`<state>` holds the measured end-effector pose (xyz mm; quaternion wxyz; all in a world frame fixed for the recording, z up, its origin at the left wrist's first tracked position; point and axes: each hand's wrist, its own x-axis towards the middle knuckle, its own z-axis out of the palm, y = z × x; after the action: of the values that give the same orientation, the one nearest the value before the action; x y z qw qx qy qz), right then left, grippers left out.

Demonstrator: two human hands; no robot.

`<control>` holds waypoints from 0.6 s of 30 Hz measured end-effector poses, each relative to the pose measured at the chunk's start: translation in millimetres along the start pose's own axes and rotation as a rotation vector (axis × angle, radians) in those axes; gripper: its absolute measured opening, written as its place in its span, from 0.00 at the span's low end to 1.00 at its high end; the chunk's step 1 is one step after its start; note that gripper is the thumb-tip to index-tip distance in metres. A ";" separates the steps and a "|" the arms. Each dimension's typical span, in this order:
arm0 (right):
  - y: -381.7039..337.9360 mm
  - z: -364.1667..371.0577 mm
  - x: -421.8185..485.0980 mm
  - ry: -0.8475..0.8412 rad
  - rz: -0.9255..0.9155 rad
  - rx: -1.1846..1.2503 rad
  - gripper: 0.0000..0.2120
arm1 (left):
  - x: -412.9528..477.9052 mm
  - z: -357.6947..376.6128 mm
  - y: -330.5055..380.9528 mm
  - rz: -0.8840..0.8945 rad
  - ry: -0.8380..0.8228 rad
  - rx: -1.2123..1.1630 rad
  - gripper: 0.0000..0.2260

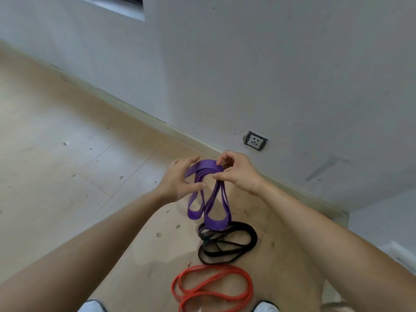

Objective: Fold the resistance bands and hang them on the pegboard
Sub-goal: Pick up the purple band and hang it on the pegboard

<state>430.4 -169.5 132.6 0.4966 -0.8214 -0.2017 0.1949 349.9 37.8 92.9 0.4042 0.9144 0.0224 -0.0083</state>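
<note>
Two grips, one purple band (210,200) | left grip (180,180) holds its loops, right grip (238,173) pinches the top | black band (228,244), red band (211,288) on floor (67,176) at 6 o'clock.

A plain room indoors, with the look of a home: pale wood-look floor (67,131), scuffed and speckled, a painted grey-white wall (270,64) with a skirting board (157,124) at its foot, a low wall socket (256,140), and a window recess (126,6) above.
</note>
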 end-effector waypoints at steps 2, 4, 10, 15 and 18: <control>-30.5 -10.3 -7.4 -0.022 -0.061 -0.032 0.14 | -0.3 -17.7 16.0 0.043 -0.046 -0.067 0.31; -58.6 -22.8 -18.5 -0.040 -0.103 -0.072 0.14 | -5.4 -34.4 35.7 0.086 -0.079 -0.213 0.22; -100.5 -62.2 -55.1 -0.014 -0.127 -0.032 0.20 | -26.8 -82.6 116.9 0.171 -0.087 -0.396 0.13; -119.6 -77.1 -90.0 -0.007 -0.117 0.046 0.21 | -36.6 -114.6 184.3 0.294 -0.105 -0.327 0.12; -134.0 -84.4 -110.2 0.037 -0.121 0.108 0.17 | -41.3 -131.9 218.2 0.343 -0.087 -0.292 0.12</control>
<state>362.9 -232.6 302.0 0.5549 -0.7831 -0.2309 0.1600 318.8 -12.7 344.3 0.5281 0.8355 -0.1499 0.0242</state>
